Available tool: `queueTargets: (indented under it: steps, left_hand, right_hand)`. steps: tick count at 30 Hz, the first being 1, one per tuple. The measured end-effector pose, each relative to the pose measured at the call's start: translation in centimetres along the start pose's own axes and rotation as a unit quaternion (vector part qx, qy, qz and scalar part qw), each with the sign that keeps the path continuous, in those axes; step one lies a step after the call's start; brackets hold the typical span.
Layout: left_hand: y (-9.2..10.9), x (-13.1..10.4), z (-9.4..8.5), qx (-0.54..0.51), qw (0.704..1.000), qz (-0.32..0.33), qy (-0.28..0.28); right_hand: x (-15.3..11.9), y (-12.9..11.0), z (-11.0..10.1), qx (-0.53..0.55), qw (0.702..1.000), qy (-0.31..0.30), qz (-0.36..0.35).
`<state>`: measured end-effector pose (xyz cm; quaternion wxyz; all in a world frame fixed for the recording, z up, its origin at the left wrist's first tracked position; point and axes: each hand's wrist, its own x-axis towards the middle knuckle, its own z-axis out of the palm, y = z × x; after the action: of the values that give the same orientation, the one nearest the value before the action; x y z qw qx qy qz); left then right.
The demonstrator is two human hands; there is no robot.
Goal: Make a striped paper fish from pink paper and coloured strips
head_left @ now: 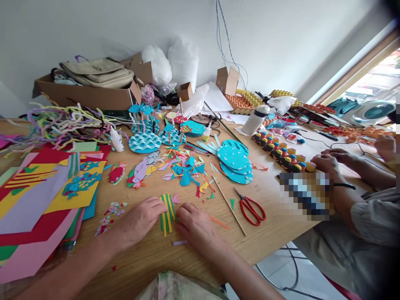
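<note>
Green-and-yellow striped paper (168, 213) lies on the table in front of me, between my two hands. The fingers of my left hand (146, 216) are closed on its left edge. At its right edge are the curled fingers of my right hand (193, 225); their tips are partly hidden. A small pink paper scrap (176, 198) sits just above the strips, and a lilac strip (179, 243) lies below. Right of my right hand are an orange strip (219, 223), a thin wooden stick (229, 206) and red-handled scissors (251, 210), blades slightly apart.
Coloured paper sheets (46, 216) are stacked left, beside paper dots (111, 216). Paper fish and scraps (187, 171) lie beyond my hands, near blue discs (236, 164) and a glue bottle (116, 139). A co-worker's hands (331, 160) are at the right, by an egg-carton-like row (278, 152).
</note>
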<state>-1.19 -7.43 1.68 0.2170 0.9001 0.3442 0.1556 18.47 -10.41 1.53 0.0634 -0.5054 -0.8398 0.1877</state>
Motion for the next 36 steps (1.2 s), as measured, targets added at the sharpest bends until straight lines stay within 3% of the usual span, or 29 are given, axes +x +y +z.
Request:
queueTargets:
  steps: [5,11,16,22,25,29,33,36]
  left_hand:
    - [0.0,0.5,0.1,-0.073,0.996,-0.049,0.008]
    - [-0.3,0.3,-0.1,-0.1,0.993,-0.054,-0.025]
    - [0.2,-0.9,0.1,-0.039,0.995,-0.077,-0.051]
    - [2.4,-2.6,0.8,0.057,0.991,-0.076,-0.096]
    - [2.8,-2.5,0.7,0.058,0.993,-0.063,-0.082]
    - [2.6,-1.2,0.4,0.035,0.998,-0.043,-0.041]
    - [3.1,0.6,0.5,0.012,0.997,-0.063,-0.041]
    - [3.8,1.6,0.8,-0.002,0.997,-0.056,-0.044]
  right_hand:
    - [0.6,-0.1,0.1,-0.019,1.0,-0.018,0.006]
    - [0.5,-0.2,0.0,-0.011,1.0,-0.013,0.011]
    - [-0.1,-0.7,0.0,0.013,1.0,0.006,0.002]
    - [-1.0,-1.0,-0.2,0.048,0.999,-0.017,0.01]
    - [-1.0,0.8,-1.5,0.035,0.998,0.0,0.058]
    - [-0.6,5.9,-4.3,-0.055,0.988,0.041,0.135]
    - [0.0,10.7,-6.5,-0.111,0.984,0.037,0.138]
    - [1.0,12.1,-7.3,-0.119,0.988,0.022,0.101]
